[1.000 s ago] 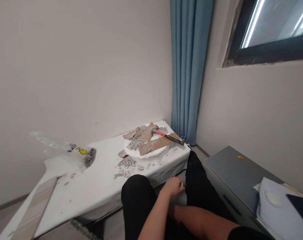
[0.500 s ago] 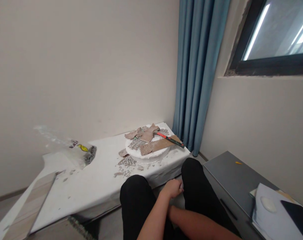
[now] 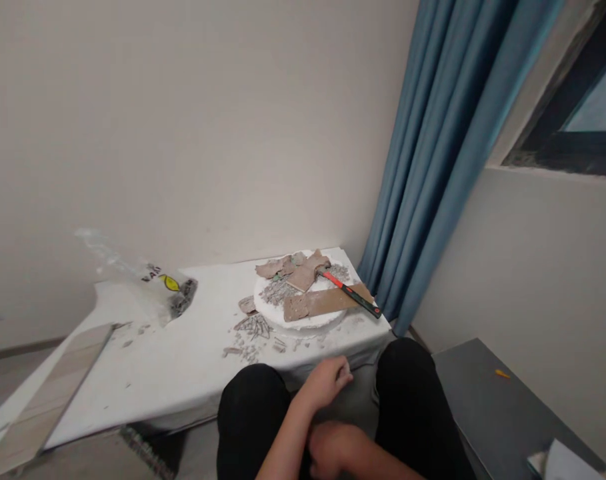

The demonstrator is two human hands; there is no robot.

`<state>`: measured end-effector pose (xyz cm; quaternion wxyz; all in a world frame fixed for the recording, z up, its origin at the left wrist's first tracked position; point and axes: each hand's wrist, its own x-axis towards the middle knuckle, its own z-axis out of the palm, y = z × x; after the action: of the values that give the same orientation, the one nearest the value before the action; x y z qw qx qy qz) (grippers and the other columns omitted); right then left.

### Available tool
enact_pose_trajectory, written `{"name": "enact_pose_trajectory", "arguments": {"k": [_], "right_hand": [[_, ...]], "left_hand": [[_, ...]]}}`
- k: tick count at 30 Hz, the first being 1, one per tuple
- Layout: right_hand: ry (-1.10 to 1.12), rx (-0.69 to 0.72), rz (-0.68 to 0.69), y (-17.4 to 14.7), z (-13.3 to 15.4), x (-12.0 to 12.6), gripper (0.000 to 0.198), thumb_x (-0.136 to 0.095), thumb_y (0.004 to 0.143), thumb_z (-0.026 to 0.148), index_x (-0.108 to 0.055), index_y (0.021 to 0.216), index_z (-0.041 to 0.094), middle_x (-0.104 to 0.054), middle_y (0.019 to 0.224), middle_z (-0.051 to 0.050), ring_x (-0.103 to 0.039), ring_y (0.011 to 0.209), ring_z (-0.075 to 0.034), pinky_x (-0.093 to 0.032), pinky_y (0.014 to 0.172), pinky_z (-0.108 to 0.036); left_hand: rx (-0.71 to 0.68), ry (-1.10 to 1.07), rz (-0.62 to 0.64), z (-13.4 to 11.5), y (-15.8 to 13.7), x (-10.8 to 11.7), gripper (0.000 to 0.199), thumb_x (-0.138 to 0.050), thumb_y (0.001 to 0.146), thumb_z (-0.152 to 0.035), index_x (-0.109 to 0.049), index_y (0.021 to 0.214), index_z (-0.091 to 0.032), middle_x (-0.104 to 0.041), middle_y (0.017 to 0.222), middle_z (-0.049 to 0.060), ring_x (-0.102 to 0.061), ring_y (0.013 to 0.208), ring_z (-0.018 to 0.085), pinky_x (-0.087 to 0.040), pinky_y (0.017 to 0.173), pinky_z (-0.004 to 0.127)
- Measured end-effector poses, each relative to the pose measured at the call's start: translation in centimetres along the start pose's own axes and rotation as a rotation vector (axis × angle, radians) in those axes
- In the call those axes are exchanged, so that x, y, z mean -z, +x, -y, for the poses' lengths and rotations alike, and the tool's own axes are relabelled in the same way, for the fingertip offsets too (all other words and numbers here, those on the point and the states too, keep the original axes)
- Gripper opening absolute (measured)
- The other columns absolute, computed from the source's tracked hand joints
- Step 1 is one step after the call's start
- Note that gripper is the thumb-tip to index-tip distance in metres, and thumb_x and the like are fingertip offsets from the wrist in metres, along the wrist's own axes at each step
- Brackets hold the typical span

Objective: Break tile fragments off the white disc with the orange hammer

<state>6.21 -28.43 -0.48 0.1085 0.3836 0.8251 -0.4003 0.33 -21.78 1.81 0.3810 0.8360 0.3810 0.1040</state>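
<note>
My left hand (image 3: 327,381) is above my lap between the knees, its fingers curled closed. A small pale spot shows at its fingertips; what it is I cannot make out. Lower down, my right hand (image 3: 330,445) is near my left forearm, blurred, its fingers mostly hidden. Beyond my knees, a hammer (image 3: 350,293) with a red and black handle lies on a round white slab (image 3: 270,312). Its head rests by torn brown pieces (image 3: 307,270). A flat brown strip (image 3: 327,301) and grey crumbs (image 3: 277,292) share the slab. Neither hand touches these.
The slab stands on a white-covered low table (image 3: 193,360), with grey fragments (image 3: 255,327) beside it. A clear plastic bag (image 3: 157,293) and a wood-look plank (image 3: 53,393) are at left. A grey cabinet (image 3: 487,380) stands at right, below a blue curtain (image 3: 433,167) and window.
The view has turned and tilted. My hands were close together, the left over the right wrist; now they are apart, the right drawn back toward my body.
</note>
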Motion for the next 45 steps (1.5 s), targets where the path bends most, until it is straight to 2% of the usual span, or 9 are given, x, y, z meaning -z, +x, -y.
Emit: {"name": "enact_pose_trajectory", "arguments": {"k": [2,5,7,10,13,21,28,36,45], "right_hand": [[0.055,0.002,0.141,-1.9,-1.5,3.0,0.031,-0.076,0.074,0.048,-0.076,0.096,0.026,-0.072,0.077,0.001,-0.071,0.066,-0.023,-0.049,0.051,-0.029],[0.329,0.026,0.215,-5.6,-4.2,11.3,0.035,-0.062,0.09,0.052,-0.071,0.104,0.021,-0.072,0.083,0.0,-0.068,0.063,-0.015,-0.05,0.058,-0.024],[0.341,0.019,0.028,-6.9,-6.6,17.2,0.03,-0.058,0.094,0.046,-0.069,0.094,0.018,-0.071,0.085,-0.002,-0.067,0.065,-0.014,-0.049,0.063,-0.024],[0.077,-0.169,-0.61,-5.8,-10.9,22.3,0.025,-0.051,0.099,0.038,-0.065,0.101,0.017,-0.069,0.085,-0.004,-0.065,0.075,-0.018,-0.048,0.071,-0.028],[-0.2,-0.41,-0.956,-3.2,-14.8,22.3,0.024,-0.051,0.1,0.032,-0.064,0.113,0.016,-0.067,0.107,-0.012,-0.063,0.1,-0.025,-0.046,0.086,-0.033],[-0.321,-0.401,-0.752,1.3,-17.6,20.8,0.027,-0.057,0.097,0.033,-0.064,0.117,0.015,-0.062,0.122,-0.016,-0.058,0.114,-0.028,-0.044,0.095,-0.035],[-0.414,-0.507,-0.908,1.2,-18.6,22.0,0.028,-0.052,0.098,0.037,-0.065,0.111,0.016,-0.061,0.107,-0.014,-0.057,0.102,-0.029,-0.042,0.087,-0.037],[-0.447,-0.527,-0.902,0.8,-20.4,21.5,0.027,-0.055,0.096,0.039,-0.064,0.111,0.018,-0.06,0.105,-0.013,-0.054,0.1,-0.03,-0.04,0.085,-0.036],[-0.443,-0.524,-0.879,0.7,-19.8,21.9,0.029,-0.056,0.095,0.037,-0.063,0.113,0.016,-0.06,0.107,-0.015,-0.053,0.102,-0.031,-0.04,0.087,-0.037]], "left_hand": [[-0.018,-0.037,-0.074,-0.8,0.7,3.8,0.022,-0.053,0.091,-0.039,-0.06,0.084,-0.02,-0.064,0.081,0.0,-0.054,0.079,0.014,-0.038,0.071,0.026],[-0.088,-0.093,-0.21,-0.5,3.4,9.9,0.027,-0.054,0.091,-0.044,-0.059,0.082,-0.019,-0.061,0.077,-0.001,-0.053,0.075,0.014,-0.039,0.07,0.026],[-0.08,-0.159,-0.35,1.1,5.8,12.8,0.028,-0.057,0.087,-0.046,-0.059,0.081,-0.019,-0.06,0.075,-0.001,-0.053,0.074,0.014,-0.041,0.07,0.026],[0.02,-0.308,-0.553,4.8,8.6,14.3,0.03,-0.061,0.082,-0.048,-0.059,0.082,-0.018,-0.06,0.073,-0.001,-0.054,0.069,0.014,-0.044,0.069,0.027],[0.128,-0.352,-0.698,7.8,9.5,13.5,0.031,-0.062,0.082,-0.049,-0.061,0.084,-0.018,-0.062,0.072,-0.001,-0.055,0.069,0.014,-0.046,0.069,0.027],[0.225,-0.17,-0.599,9.7,9.6,14.5,0.024,-0.062,0.083,-0.043,-0.064,0.082,-0.019,-0.067,0.073,0.0,-0.059,0.07,0.015,-0.046,0.069,0.028],[0.233,-0.108,-0.529,11.0,10.0,14.8,0.024,-0.061,0.084,-0.043,-0.063,0.079,-0.019,-0.064,0.069,-0.001,-0.056,0.068,0.015,-0.045,0.069,0.028],[0.192,-0.106,-0.53,11.0,11.4,12.6,0.024,-0.057,0.09,-0.04,-0.07,0.093,-0.02,-0.072,0.082,0.003,-0.063,0.074,0.017,-0.048,0.075,0.029],[0.234,-0.039,-0.551,11.6,12.0,12.9,0.022,-0.058,0.089,-0.034,-0.072,0.096,-0.02,-0.076,0.088,0.005,-0.067,0.081,0.02,-0.048,0.079,0.03]]}}
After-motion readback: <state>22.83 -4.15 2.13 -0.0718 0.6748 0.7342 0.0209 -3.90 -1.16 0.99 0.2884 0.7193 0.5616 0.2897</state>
